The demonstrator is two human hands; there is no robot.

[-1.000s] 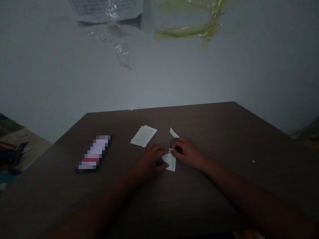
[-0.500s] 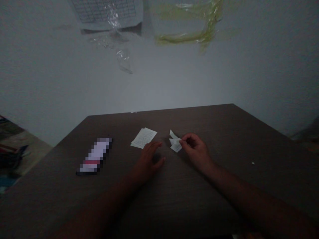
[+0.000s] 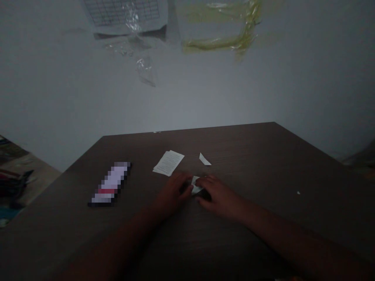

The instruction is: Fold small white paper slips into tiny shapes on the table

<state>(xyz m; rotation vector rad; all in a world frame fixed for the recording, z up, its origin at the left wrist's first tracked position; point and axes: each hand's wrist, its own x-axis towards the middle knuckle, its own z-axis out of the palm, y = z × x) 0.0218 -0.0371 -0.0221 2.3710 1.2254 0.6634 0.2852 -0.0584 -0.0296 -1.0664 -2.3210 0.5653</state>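
Observation:
Both my hands meet on a small white piece of paper (image 3: 195,185) lying on the dark brown table (image 3: 263,164). My left hand (image 3: 172,192) rests on the table with its fingers curled against the paper's left side. My right hand (image 3: 218,195) lies over the paper's right part, fingers pressed down on it, hiding most of it. A small white paper scrap (image 3: 204,159) lies just beyond my hands. A folded printed sheet (image 3: 168,162) lies beyond my left hand.
A long flat box (image 3: 110,183), blurred out, lies on the left of the table. A tiny white speck (image 3: 298,192) sits at the right. Taped plastic and a grid sheet (image 3: 125,11) hang on the wall behind. Clutter lies on the floor at far left.
My right hand, which had lifted the small paper near the scrap half a second ago, has brought it back down to the table beside my left hand. Both hands now press on it.

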